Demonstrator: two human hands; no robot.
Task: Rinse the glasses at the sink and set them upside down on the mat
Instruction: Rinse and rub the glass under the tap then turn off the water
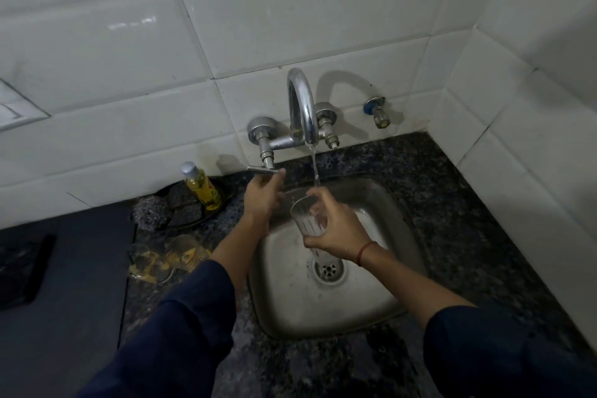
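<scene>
The tiles (290, 10) are glossy white with thin grey joints. The tap (302, 103) and its lever (263, 170) are bright chrome. At three o'clock of the tap, a valve (374, 105) has a blue handle and a brassy nozzle. The tabletop (468, 220) is black stone flecked with grey. The sink (323, 307) is dull steel grey. The glass (307, 220) is clear with fine upright ribs. The sleeves (181, 333) are navy, and a red thread (365, 252) circles the right wrist. At nine o'clock of the sink, the glasses (174, 258) seem clear with a yellow-gold print. At ten o'clock stand a bottle (202, 187) of yellow liquid with a silver cap and a silver-grey scrubber (150, 213). The mat (71, 300) is plain dark grey.
</scene>
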